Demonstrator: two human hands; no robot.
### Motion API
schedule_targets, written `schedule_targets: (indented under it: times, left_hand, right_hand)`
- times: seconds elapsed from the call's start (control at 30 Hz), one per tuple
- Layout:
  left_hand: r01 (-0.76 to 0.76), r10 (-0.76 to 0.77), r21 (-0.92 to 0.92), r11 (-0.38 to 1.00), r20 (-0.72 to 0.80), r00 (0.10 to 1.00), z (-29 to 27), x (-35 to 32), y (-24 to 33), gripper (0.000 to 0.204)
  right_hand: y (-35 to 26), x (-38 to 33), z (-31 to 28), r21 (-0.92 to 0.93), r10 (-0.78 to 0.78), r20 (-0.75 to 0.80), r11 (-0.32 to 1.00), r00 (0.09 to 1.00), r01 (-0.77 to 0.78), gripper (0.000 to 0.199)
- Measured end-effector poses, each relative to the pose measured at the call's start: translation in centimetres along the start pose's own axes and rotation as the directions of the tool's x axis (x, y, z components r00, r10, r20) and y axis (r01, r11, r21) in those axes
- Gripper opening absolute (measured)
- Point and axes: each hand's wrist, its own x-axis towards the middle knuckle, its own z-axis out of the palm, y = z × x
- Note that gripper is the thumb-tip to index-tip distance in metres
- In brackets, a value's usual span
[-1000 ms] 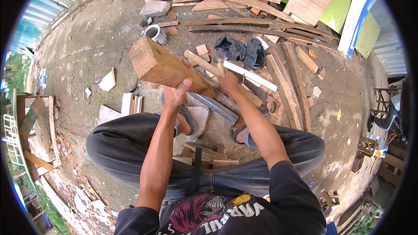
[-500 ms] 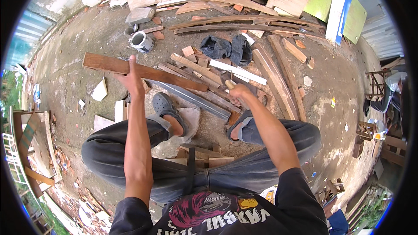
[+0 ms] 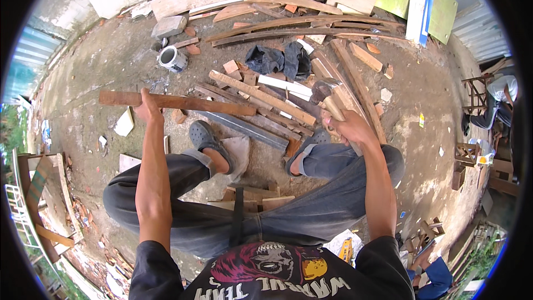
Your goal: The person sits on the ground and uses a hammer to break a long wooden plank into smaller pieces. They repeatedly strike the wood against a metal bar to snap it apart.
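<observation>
I am looking down on a bare concrete yard (image 3: pixel 100 61), grey, stained and gritty, littered with wood chips, broken brick and offcuts, with green panels standing along the far edge. A loose heap of rough planks (image 3: pixel 300 22) and split laths lies ahead of me, weathered and uneven, beside a crumpled black cloth (image 3: pixel 280 60) and a small round tin (image 3: pixel 172 58) with a pale rim. A flat grey metal strip (image 3: pixel 244 128) runs slantwise between my feet, which wear dark slip-on clogs (image 3: pixel 204 138). I sit low with knees spread in grey trousers. My left hand (image 3: pixel 147 108) has its fingers wrapped shut around a long reddish-brown plank (image 3: pixel 183 101), straight and rough-sawn, which lies nearly level across the ground in front of my left foot and reaches from the far left into the pile. My right hand (image 3: pixel 347 128) is clenched round the pale wooden handle of a hammer (image 3: pixel 327 97), whose dark rounded head points up and away over the laths.
</observation>
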Motion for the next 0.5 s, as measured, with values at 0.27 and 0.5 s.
schedule_targets:
  times: [0.27, 0.5]
  left_hand:
    - [0.058, -0.037, -0.254, 0.965, 0.088, 0.995, -1.7, -3.1, 1.9, 0.07]
    - [-0.182, 0.23, -0.255, 0.95, 0.172, 0.958, -0.8, -6.3, 3.2, 0.069]
  right_hand:
    - [3.2, 4.8, 2.0, -0.343, -0.115, -0.105, 0.936, 0.988, 0.073, 0.041]
    - [2.7, 5.7, 3.1, -0.425, -0.093, -0.091, 0.904, 0.992, 0.045, 0.044]
